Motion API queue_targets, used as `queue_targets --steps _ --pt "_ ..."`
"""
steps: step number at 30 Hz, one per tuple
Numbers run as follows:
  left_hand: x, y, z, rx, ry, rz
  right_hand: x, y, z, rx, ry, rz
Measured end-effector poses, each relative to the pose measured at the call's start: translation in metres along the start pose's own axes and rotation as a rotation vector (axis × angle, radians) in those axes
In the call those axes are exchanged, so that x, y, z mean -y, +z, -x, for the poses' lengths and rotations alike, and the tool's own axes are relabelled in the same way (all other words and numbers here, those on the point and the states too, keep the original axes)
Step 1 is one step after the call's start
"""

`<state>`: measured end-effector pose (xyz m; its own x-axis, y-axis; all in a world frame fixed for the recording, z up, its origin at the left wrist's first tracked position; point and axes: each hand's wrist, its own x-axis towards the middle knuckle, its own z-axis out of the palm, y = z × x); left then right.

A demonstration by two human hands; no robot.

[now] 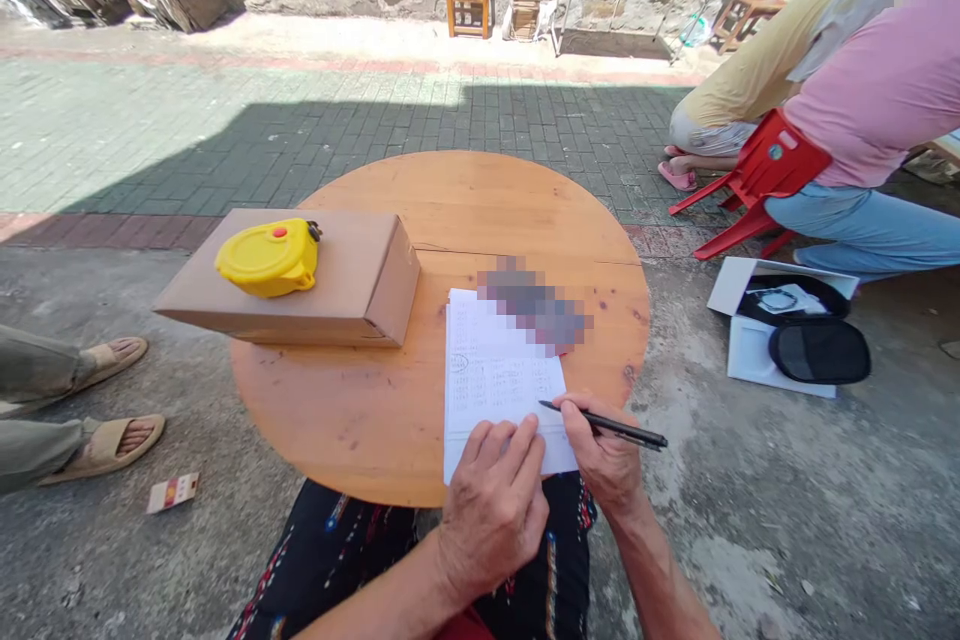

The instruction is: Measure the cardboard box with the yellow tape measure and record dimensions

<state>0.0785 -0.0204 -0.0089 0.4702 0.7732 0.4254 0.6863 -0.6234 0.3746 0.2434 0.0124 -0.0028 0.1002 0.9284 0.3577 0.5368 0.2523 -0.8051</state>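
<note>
My right hand [606,452] pinches a black pen [622,428] between thumb and fingers. The pen's tip points left, just over the right part of a white paper sheet [480,390] with rows of handwriting and a circled entry on its left. Whether the tip touches the sheet I cannot tell. My left hand [499,490] rests on the sheet's lower part, fingers laid on the paper and holding nothing. A blurred-out item [536,305] covers the sheet's upper right corner. All of this lies on a round wooden table [337,420].
On the table's left, a brown cardboard box [345,265] carries a yellow tape measure case [266,258]. Sandalled feet [112,445] stand at left. Two people sit at right, one on a red plastic chair [780,160]. An opened white box [739,285] lies on the ground.
</note>
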Motion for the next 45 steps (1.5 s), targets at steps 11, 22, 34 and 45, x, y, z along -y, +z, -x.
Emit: queue_targets --steps 11,22,34,45 --pt "0.0 -0.002 -0.002 0.0 -0.002 -0.004 0.0 0.001 0.001 -0.028 0.07 -0.009" --pt "0.0 -0.002 -0.001 0.008 -0.008 -0.009 -0.004 0.005 0.008 -0.137 0.124 -0.039" --pt "0.0 -0.003 -0.003 0.004 -0.006 0.004 -0.005 0.008 0.009 -0.128 0.064 -0.017" --pt "0.0 -0.004 -0.004 -0.003 -0.006 -0.003 0.0 0.007 0.003 -0.115 0.039 0.03"
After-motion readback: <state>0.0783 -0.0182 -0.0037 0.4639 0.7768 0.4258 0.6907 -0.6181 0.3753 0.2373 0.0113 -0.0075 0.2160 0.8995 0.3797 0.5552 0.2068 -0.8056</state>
